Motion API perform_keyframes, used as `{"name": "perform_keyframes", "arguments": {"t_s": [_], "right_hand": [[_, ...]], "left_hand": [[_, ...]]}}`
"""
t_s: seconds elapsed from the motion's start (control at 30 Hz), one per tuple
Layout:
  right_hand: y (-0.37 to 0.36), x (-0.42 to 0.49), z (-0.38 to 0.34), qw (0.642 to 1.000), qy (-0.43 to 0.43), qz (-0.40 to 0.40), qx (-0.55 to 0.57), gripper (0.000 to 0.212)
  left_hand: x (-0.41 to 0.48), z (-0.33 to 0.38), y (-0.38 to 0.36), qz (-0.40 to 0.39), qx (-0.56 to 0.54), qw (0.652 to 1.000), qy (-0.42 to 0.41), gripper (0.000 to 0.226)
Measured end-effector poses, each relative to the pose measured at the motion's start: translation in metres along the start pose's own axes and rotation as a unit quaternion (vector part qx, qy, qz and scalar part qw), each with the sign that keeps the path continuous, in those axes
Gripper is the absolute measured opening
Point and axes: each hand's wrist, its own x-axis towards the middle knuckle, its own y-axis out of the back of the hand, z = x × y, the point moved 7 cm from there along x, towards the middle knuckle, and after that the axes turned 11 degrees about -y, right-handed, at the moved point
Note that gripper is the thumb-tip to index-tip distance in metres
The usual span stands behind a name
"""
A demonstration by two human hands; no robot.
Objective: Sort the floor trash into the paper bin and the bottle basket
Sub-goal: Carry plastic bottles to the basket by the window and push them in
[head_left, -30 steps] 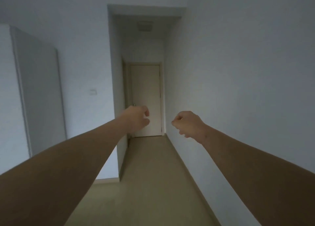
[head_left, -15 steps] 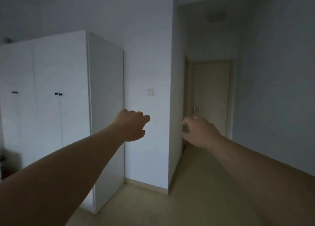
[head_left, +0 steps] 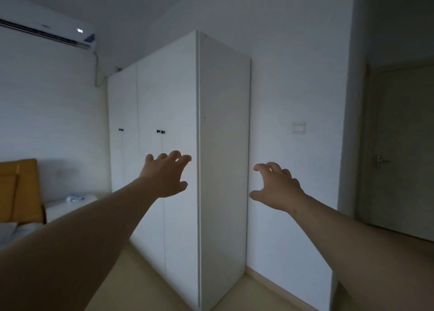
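L hand [head_left: 166, 177] & R hand [head_left: 277, 188] held out in the air, fingers spread apart, holding nothing, tall white wardrobe [head_left: 223, 146] in front, door [head_left: 399, 158] far right, blurry clear thing [head_left: 75, 197] on low white tabletop [head_left: 58, 209] at left, couldn't tell where trash was

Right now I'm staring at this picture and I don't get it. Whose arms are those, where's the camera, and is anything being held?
There is no machine here. A person wears a wide-angle camera on the head, so the single picture looks out over their own two bare arms. The left hand and right hand are stretched forward with fingers loosely spread, and both hold nothing. Ahead stands a white wardrobe, with an air conditioner high on the wall to its left and a door at the right. None of the things to be sorted, nor their containers, show in this view.
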Motion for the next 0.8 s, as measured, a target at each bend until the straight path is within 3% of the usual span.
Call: {"name": "perform_keyframes", "arguments": {"t_s": [0.33,0.47,0.8], "right_hand": [[-0.159,0.218,-0.107,0.986,0.127,-0.103,0.045,0.066],[-0.220,0.305,-0.160,0.977,0.177,-0.122,0.000,0.064],[-0.387,0.419,-0.343,0.937,0.279,-0.206,0.028,0.061]], "left_hand": [[0.120,-0.125,-0.165,-0.080,0.036,0.991,0.102,0.060],[0.170,-0.178,-0.227,-0.121,0.027,0.983,0.135,0.061],[0.189,-0.354,-0.373,-0.204,0.035,0.954,0.218,0.061]]}}
